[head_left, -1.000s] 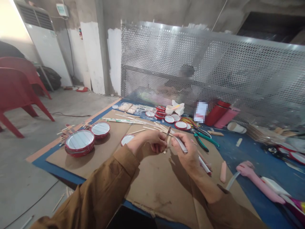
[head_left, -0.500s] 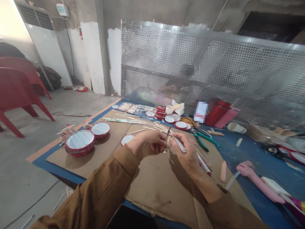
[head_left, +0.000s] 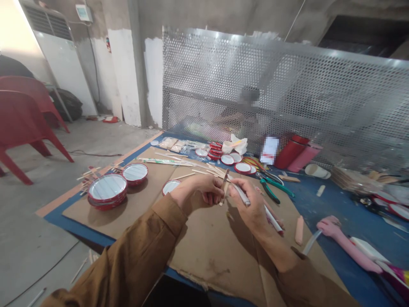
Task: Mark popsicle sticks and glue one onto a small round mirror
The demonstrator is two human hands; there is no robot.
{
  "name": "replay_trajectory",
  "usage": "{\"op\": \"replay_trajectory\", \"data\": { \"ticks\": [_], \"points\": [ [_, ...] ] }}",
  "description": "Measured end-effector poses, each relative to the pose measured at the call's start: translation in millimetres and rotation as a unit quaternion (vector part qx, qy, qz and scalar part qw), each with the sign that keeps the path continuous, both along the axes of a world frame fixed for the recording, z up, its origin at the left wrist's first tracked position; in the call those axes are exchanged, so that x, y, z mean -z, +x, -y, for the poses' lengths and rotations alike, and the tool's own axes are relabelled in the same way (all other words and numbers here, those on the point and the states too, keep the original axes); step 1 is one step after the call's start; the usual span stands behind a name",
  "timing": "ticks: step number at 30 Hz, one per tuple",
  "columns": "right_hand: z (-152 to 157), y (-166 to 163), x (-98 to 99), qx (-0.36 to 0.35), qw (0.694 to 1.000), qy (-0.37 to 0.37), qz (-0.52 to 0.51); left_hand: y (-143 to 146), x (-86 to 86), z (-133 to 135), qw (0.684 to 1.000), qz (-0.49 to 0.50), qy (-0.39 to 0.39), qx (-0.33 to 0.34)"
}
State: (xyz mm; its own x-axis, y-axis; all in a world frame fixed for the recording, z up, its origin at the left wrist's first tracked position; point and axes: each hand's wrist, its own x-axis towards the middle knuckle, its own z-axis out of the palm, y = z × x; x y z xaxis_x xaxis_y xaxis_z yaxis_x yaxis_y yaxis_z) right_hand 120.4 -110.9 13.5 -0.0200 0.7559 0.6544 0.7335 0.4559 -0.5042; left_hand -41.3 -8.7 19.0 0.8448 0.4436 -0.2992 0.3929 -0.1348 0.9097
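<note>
My left hand [head_left: 200, 191] is closed round a thin wooden stick [head_left: 224, 181], held upright above the cardboard sheet [head_left: 204, 238]. My right hand [head_left: 251, 204] grips a white pen-like tool [head_left: 243, 196] with its tip against the stick. Both hands meet over the middle of the table. A small round red-rimmed mirror [head_left: 169, 186] lies just left of my left wrist.
Two larger red-rimmed mirrors [head_left: 107, 189] lie at the left, more small ones [head_left: 234, 162] at the back with loose sticks. Green-handled pliers [head_left: 271, 187], a pink glue gun [head_left: 345, 243] and red and pink bottles [head_left: 294, 157] are on the right. A perforated metal screen [head_left: 287, 98] stands behind; a person sits beyond it. Red chairs [head_left: 22, 123] stand at the left.
My right hand has shifted slightly, working the pen tip along the stick. Little else has moved.
</note>
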Motion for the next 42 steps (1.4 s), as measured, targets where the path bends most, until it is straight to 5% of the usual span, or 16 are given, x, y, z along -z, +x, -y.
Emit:
{"op": "replay_trajectory", "data": {
  "ticks": [42],
  "points": [
    [3.3, -1.1, 2.2, -0.005, 1.000, -0.008, -0.003, 0.6, -1.8, 1.7, 1.000, -0.008, 0.004, -0.008]
  ]
}}
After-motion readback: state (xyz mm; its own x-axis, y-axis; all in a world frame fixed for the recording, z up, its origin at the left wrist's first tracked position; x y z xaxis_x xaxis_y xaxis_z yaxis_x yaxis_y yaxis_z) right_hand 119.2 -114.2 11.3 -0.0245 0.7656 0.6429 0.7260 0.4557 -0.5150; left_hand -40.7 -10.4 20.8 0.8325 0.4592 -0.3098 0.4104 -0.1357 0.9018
